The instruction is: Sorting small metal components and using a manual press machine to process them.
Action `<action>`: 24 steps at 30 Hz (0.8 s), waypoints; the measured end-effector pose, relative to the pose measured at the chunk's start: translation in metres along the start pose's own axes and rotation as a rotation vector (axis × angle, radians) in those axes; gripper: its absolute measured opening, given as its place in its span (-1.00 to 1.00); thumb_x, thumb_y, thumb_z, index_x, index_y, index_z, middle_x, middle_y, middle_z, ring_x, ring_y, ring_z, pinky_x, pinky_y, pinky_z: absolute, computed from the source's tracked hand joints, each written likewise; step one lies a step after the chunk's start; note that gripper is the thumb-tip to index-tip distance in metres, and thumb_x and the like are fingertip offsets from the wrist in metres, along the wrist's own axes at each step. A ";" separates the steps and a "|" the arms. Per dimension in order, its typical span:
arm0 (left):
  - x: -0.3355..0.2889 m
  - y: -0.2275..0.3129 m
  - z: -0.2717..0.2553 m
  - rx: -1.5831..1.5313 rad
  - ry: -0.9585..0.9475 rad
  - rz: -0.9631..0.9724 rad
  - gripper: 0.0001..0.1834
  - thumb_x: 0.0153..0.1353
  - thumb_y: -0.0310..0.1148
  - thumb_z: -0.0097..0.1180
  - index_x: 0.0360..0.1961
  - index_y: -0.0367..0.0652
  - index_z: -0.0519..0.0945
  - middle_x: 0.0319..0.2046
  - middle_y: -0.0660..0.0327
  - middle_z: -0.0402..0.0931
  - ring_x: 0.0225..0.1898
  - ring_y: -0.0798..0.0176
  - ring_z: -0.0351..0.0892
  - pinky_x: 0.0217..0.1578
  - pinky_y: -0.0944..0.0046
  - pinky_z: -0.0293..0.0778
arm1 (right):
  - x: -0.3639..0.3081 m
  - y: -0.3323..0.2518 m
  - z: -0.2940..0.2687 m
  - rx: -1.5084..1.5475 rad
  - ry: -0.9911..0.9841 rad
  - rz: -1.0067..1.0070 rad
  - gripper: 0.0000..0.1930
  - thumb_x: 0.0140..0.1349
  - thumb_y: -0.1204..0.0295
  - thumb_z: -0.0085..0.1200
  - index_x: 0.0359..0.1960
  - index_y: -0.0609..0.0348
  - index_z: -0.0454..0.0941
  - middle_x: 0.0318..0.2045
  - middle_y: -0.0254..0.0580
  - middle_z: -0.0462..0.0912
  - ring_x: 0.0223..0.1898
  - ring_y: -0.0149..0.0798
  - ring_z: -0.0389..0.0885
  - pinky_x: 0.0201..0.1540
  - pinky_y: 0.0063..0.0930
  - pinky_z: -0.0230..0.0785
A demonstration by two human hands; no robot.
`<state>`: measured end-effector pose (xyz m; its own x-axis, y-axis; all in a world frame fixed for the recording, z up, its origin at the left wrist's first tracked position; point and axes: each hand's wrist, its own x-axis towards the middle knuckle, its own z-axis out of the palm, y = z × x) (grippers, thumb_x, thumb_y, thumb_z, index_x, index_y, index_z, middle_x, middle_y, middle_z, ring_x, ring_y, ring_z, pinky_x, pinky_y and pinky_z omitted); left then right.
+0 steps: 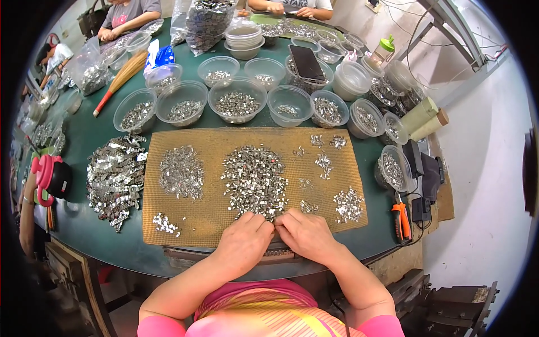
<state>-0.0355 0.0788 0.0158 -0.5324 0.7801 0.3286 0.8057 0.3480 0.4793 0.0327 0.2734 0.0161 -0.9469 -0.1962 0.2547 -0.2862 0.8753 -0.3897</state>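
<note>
My left hand (242, 242) and my right hand (307, 235) meet at the near edge of a tan ribbed mat (213, 216). Both have their fingers pinched together, fingertips almost touching; whatever lies between them is too small or hidden to make out. Just beyond the fingertips spreads a large heap of small shiny metal pieces (255, 177). A flatter heap of thin metal bits (181, 173) lies to its left, with a small bright cluster (164, 223) nearer me. On the mat's right side sit a loose pile (348, 205) and several smaller groups. Below my hands runs a dark strip (275, 254) along the table edge.
Clear plastic bowls of metal pieces (237, 101) line the mat's far side, a phone (306, 62) resting on one. Silvery linked strips (116, 180) lie left, near a pink-and-black container (50, 177). Orange-handled pliers (401, 221) lie right. Other people work across the green table (185, 62).
</note>
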 end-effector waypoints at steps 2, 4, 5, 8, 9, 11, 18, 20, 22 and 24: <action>0.000 -0.001 -0.004 -0.038 0.023 -0.014 -0.85 0.18 -0.42 0.29 -0.34 -0.17 0.53 -0.38 0.16 0.46 -0.24 0.04 0.53 -0.23 0.11 0.52 | -0.002 0.003 -0.002 0.036 0.011 -0.004 -0.87 0.25 0.44 0.26 -0.21 0.08 0.58 -0.38 -0.22 0.56 -0.44 -0.12 0.67 -0.42 -0.25 0.52; -0.002 -0.002 -0.011 -0.077 0.046 -0.029 -0.85 0.20 -0.42 0.29 -0.33 -0.17 0.53 -0.39 0.15 0.48 -0.25 0.02 0.54 -0.24 0.09 0.53 | -0.005 0.005 -0.001 0.101 0.062 -0.002 -0.89 0.26 0.43 0.26 -0.22 0.07 0.60 -0.41 -0.24 0.56 -0.43 -0.13 0.67 -0.42 -0.25 0.52; -0.006 -0.003 -0.015 -0.134 0.022 -0.074 -0.85 0.21 -0.42 0.29 -0.32 -0.17 0.53 -0.38 0.13 0.50 -0.25 0.00 0.56 -0.24 0.07 0.53 | -0.004 0.004 -0.001 0.102 0.063 -0.003 -0.89 0.26 0.43 0.26 -0.22 0.07 0.60 -0.41 -0.24 0.56 -0.43 -0.13 0.67 -0.42 -0.25 0.52; -0.012 -0.002 -0.020 -0.247 -0.011 -0.134 -0.85 0.22 -0.42 0.31 -0.30 -0.18 0.55 -0.37 0.12 0.55 -0.26 -0.02 0.58 -0.24 0.05 0.51 | -0.002 -0.003 0.001 0.043 0.076 -0.014 -0.90 0.25 0.43 0.27 -0.23 0.05 0.62 -0.42 -0.25 0.56 -0.44 -0.15 0.67 -0.42 -0.26 0.51; -0.013 -0.001 -0.020 -0.303 -0.019 -0.148 -0.85 0.22 -0.43 0.32 -0.30 -0.18 0.57 -0.37 0.11 0.57 -0.27 -0.02 0.59 -0.24 0.05 0.49 | -0.002 -0.004 0.002 -0.004 0.058 -0.005 -0.90 0.25 0.43 0.27 -0.24 0.05 0.62 -0.43 -0.25 0.55 -0.45 -0.16 0.67 -0.43 -0.27 0.51; -0.013 0.004 -0.020 -0.322 -0.041 -0.131 -0.85 0.22 -0.43 0.32 -0.30 -0.18 0.57 -0.37 0.12 0.57 -0.27 -0.02 0.59 -0.24 0.05 0.49 | -0.001 -0.005 0.003 -0.047 0.037 0.004 -0.90 0.24 0.42 0.28 -0.25 0.05 0.62 -0.43 -0.25 0.55 -0.45 -0.16 0.67 -0.43 -0.27 0.51; -0.013 0.017 -0.005 -0.262 -0.122 -0.005 -0.89 0.20 -0.42 0.33 -0.28 -0.14 0.64 -0.27 0.20 0.57 -0.15 0.04 0.55 -0.15 0.09 0.52 | -0.001 -0.005 0.004 -0.001 0.047 0.036 -0.86 0.22 0.40 0.29 -0.28 0.07 0.56 -0.43 -0.23 0.54 -0.47 -0.13 0.65 -0.45 -0.26 0.49; -0.014 0.018 -0.002 -0.231 -0.098 0.007 -0.89 0.20 -0.43 0.33 -0.27 -0.14 0.65 -0.26 0.21 0.57 -0.15 0.04 0.55 -0.14 0.10 0.52 | -0.003 -0.005 0.001 0.011 0.043 0.049 -0.85 0.22 0.40 0.29 -0.27 0.08 0.56 -0.42 -0.23 0.55 -0.46 -0.11 0.65 -0.44 -0.25 0.49; -0.015 0.017 -0.004 -0.235 -0.109 0.010 -0.89 0.20 -0.44 0.33 -0.26 -0.14 0.66 -0.26 0.20 0.57 -0.15 0.04 0.55 -0.14 0.09 0.53 | -0.007 -0.006 -0.003 0.074 0.082 0.040 -0.85 0.23 0.42 0.29 -0.27 0.09 0.55 -0.41 -0.22 0.56 -0.43 -0.09 0.65 -0.41 -0.23 0.49; -0.016 0.015 -0.008 -0.237 -0.118 0.008 -0.88 0.20 -0.44 0.33 -0.24 -0.15 0.67 -0.26 0.20 0.57 -0.15 0.04 0.55 -0.13 0.09 0.53 | -0.013 -0.010 -0.010 0.095 0.066 0.043 -0.84 0.21 0.44 0.30 -0.27 0.10 0.54 -0.39 -0.23 0.58 -0.41 -0.09 0.66 -0.38 -0.22 0.49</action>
<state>-0.0170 0.0673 0.0242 -0.4807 0.8426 0.2427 0.7193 0.2206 0.6588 0.0492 0.2720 0.0257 -0.9478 -0.1276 0.2921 -0.2613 0.8359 -0.4826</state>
